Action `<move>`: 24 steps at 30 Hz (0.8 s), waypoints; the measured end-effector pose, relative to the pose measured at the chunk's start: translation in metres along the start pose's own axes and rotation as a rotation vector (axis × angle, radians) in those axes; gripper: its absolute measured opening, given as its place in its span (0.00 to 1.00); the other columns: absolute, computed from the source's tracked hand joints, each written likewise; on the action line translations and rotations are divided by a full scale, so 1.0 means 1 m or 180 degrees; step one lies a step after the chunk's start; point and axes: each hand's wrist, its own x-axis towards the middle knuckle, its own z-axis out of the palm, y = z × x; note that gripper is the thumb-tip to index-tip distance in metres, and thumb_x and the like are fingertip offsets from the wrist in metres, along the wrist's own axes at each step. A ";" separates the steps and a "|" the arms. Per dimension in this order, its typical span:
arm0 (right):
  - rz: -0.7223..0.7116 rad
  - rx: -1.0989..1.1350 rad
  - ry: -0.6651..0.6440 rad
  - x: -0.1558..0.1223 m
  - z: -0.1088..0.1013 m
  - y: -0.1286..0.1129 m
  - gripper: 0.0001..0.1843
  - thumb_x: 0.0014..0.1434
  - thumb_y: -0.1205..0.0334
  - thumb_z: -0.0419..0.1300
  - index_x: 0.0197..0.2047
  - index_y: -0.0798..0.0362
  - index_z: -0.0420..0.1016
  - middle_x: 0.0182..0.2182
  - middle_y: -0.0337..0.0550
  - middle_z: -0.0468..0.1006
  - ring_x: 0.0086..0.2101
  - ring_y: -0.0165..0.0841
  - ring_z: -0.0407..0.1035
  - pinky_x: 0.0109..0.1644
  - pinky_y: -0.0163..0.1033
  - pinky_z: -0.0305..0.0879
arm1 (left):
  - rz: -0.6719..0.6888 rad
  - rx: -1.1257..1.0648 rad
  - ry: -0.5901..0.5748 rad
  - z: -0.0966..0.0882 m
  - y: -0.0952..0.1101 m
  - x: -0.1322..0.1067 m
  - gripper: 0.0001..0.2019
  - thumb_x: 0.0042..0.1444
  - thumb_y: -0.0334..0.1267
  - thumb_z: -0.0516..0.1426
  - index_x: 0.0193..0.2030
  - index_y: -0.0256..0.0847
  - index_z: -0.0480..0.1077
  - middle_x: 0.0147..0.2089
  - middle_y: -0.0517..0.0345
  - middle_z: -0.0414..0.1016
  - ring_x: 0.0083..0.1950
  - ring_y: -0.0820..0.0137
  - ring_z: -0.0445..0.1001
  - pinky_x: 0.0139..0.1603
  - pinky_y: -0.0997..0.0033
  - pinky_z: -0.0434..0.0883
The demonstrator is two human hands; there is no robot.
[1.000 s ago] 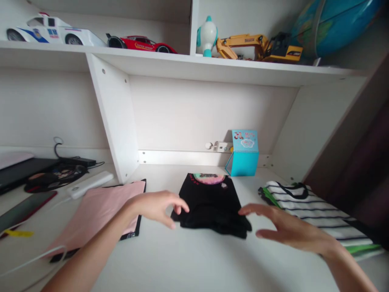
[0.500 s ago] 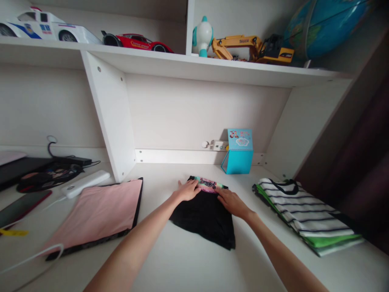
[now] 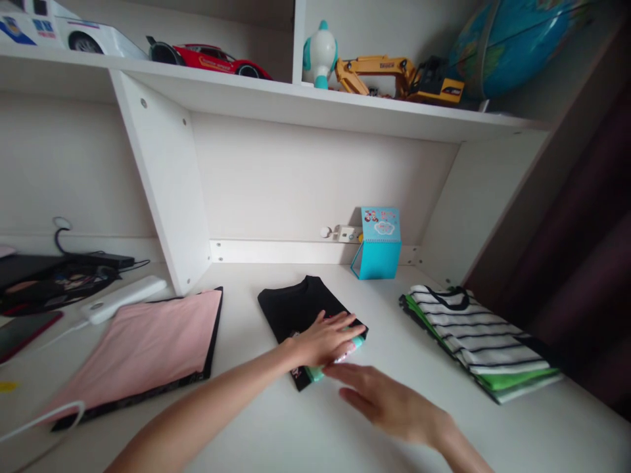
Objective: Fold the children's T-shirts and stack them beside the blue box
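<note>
Worktop (image 3: 276, 427) in white, and at its middle lies the black shirt (image 3: 294, 305), folded into a neat block and turned at a slant. Left hand (image 3: 325, 338) is flat on the shirt's near right corner, fingers spread wide, pressing down and gripping nothing. A strip of teal and pink print peeks out from under that palm. Right hand (image 3: 389, 404) is low over the worktop just in front, palm down, fingers stretched out flat and pointing at the shirt's near edge. It is empty, and I cannot tell whether the fingertips touch the cloth.

Off to the left, well apart, a pink cloth (image 3: 148, 345) lies spread flat. To the right is a striped shirt (image 3: 473, 325) on top of a green shirt (image 3: 517, 381). Behind the black shirt, against the back wall, stands a blue box (image 3: 377, 246). Up on the shelf (image 3: 276, 98) sit a red toy car (image 3: 207, 59), a yellow digger (image 3: 394, 72) and a globe (image 3: 517, 39).
</note>
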 end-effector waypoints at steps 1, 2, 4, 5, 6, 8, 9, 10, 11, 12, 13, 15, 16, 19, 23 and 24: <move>0.0054 0.0061 0.0219 0.001 -0.005 0.013 0.23 0.64 0.56 0.40 0.59 0.48 0.59 0.55 0.42 0.66 0.53 0.33 0.62 0.56 0.39 0.58 | -0.0279 0.0056 0.0126 -0.003 -0.007 -0.009 0.24 0.63 0.47 0.37 0.65 0.52 0.41 0.69 0.57 0.36 0.68 0.61 0.37 0.61 0.41 0.42; 0.0133 0.0042 0.0497 0.005 -0.008 0.027 0.23 0.64 0.54 0.39 0.59 0.47 0.58 0.56 0.41 0.65 0.54 0.32 0.61 0.57 0.39 0.57 | -0.0628 0.0117 0.0217 -0.005 -0.016 -0.018 0.26 0.62 0.50 0.37 0.66 0.50 0.40 0.69 0.54 0.34 0.68 0.59 0.34 0.60 0.41 0.41; 0.0367 -0.0262 0.1014 0.019 -0.005 0.056 0.27 0.63 0.50 0.39 0.62 0.49 0.53 0.60 0.44 0.57 0.58 0.34 0.52 0.61 0.44 0.50 | -0.1355 0.0222 0.0262 -0.006 -0.033 -0.035 0.33 0.59 0.58 0.39 0.66 0.46 0.39 0.68 0.48 0.32 0.67 0.54 0.30 0.59 0.37 0.39; 0.0495 -0.0477 0.1114 0.028 0.000 0.069 0.29 0.63 0.48 0.39 0.64 0.50 0.49 0.62 0.46 0.53 0.60 0.36 0.47 0.62 0.48 0.46 | -0.1633 0.0263 0.0250 -0.004 -0.042 -0.042 0.36 0.56 0.61 0.40 0.66 0.44 0.39 0.68 0.46 0.30 0.67 0.52 0.29 0.58 0.36 0.38; 0.0614 -0.0686 0.1100 0.036 0.007 0.080 0.31 0.62 0.46 0.39 0.64 0.51 0.47 0.63 0.47 0.49 0.61 0.38 0.43 0.62 0.50 0.43 | -0.1807 0.0293 0.0226 -0.002 -0.050 -0.048 0.38 0.54 0.63 0.40 0.67 0.44 0.39 0.68 0.45 0.30 0.67 0.50 0.28 0.58 0.35 0.37; 0.0766 -0.1010 0.0831 0.046 0.021 0.097 0.33 0.62 0.44 0.37 0.65 0.53 0.44 0.63 0.48 0.46 0.62 0.40 0.39 0.62 0.53 0.43 | -0.1907 0.0316 0.0192 0.001 -0.063 -0.059 0.39 0.53 0.65 0.39 0.66 0.47 0.39 0.68 0.47 0.29 0.67 0.50 0.28 0.58 0.36 0.37; 0.0811 -0.1114 0.0689 0.047 0.027 0.102 0.35 0.62 0.43 0.36 0.65 0.56 0.44 0.63 0.49 0.46 0.62 0.41 0.40 0.61 0.52 0.45 | -0.1896 0.0319 0.0183 0.001 -0.069 -0.063 0.38 0.53 0.65 0.38 0.66 0.49 0.38 0.68 0.50 0.29 0.67 0.51 0.28 0.59 0.37 0.37; 0.0845 -0.1201 0.0608 0.046 0.032 0.105 0.36 0.62 0.43 0.35 0.65 0.58 0.45 0.63 0.51 0.47 0.61 0.41 0.41 0.61 0.51 0.47 | -0.1890 0.0325 0.0181 0.000 -0.074 -0.067 0.37 0.54 0.65 0.38 0.66 0.50 0.38 0.69 0.52 0.29 0.67 0.52 0.28 0.59 0.38 0.38; 0.0876 -0.1292 0.0598 0.042 0.036 0.107 0.37 0.62 0.43 0.35 0.64 0.61 0.45 0.62 0.53 0.48 0.61 0.41 0.43 0.60 0.50 0.49 | -0.1930 0.0341 0.0191 -0.001 -0.079 -0.071 0.35 0.55 0.64 0.37 0.66 0.50 0.39 0.69 0.53 0.30 0.67 0.53 0.29 0.59 0.39 0.39; 0.0910 -0.1379 0.0628 0.036 0.038 0.108 0.37 0.61 0.43 0.37 0.64 0.63 0.47 0.62 0.55 0.49 0.61 0.42 0.45 0.59 0.49 0.51 | -0.2034 0.0376 0.0228 -0.004 -0.082 -0.074 0.34 0.56 0.62 0.37 0.66 0.49 0.39 0.69 0.52 0.31 0.67 0.54 0.30 0.59 0.40 0.41; 0.0938 -0.1439 0.0666 0.028 0.038 0.107 0.37 0.61 0.43 0.38 0.63 0.64 0.49 0.61 0.56 0.51 0.60 0.43 0.47 0.58 0.48 0.53 | -0.2180 0.0440 0.0311 -0.006 -0.085 -0.078 0.34 0.57 0.60 0.38 0.66 0.46 0.41 0.69 0.51 0.32 0.67 0.54 0.31 0.59 0.41 0.43; 0.0986 -0.1395 0.0789 0.013 0.034 0.105 0.34 0.61 0.45 0.41 0.61 0.61 0.56 0.59 0.56 0.57 0.58 0.43 0.53 0.56 0.48 0.56 | -0.2493 0.0622 0.0583 -0.010 -0.086 -0.086 0.33 0.58 0.55 0.41 0.65 0.38 0.45 0.68 0.44 0.37 0.67 0.52 0.36 0.59 0.47 0.49; 0.0996 -0.1263 0.0847 0.006 0.030 0.105 0.31 0.61 0.45 0.42 0.58 0.58 0.61 0.57 0.55 0.62 0.56 0.43 0.57 0.55 0.47 0.58 | -0.2612 0.0698 0.0732 -0.012 -0.084 -0.090 0.33 0.58 0.53 0.43 0.65 0.33 0.47 0.67 0.41 0.41 0.66 0.52 0.40 0.58 0.51 0.53; 0.1143 -0.0652 0.0927 0.003 0.013 0.105 0.24 0.60 0.47 0.43 0.49 0.51 0.70 0.44 0.47 0.74 0.45 0.38 0.68 0.48 0.41 0.63 | -0.2660 0.0581 0.0936 -0.015 -0.070 -0.100 0.34 0.56 0.48 0.47 0.63 0.25 0.49 0.60 0.33 0.57 0.60 0.51 0.57 0.53 0.59 0.61; 0.1602 -0.0458 0.1075 0.043 -0.001 0.114 0.23 0.61 0.52 0.45 0.53 0.57 0.64 0.40 0.50 0.75 0.40 0.36 0.69 0.46 0.38 0.62 | -0.2398 -0.0603 0.0724 -0.018 -0.046 -0.100 0.35 0.53 0.51 0.50 0.62 0.27 0.53 0.53 0.38 0.67 0.53 0.54 0.66 0.50 0.64 0.62; 0.1699 -0.0492 0.1100 0.058 -0.002 0.117 0.22 0.61 0.53 0.46 0.52 0.58 0.64 0.41 0.52 0.74 0.41 0.36 0.68 0.46 0.39 0.61 | -0.2369 -0.0968 0.0730 -0.018 -0.042 -0.098 0.35 0.52 0.51 0.51 0.61 0.29 0.54 0.54 0.39 0.66 0.54 0.54 0.65 0.50 0.64 0.63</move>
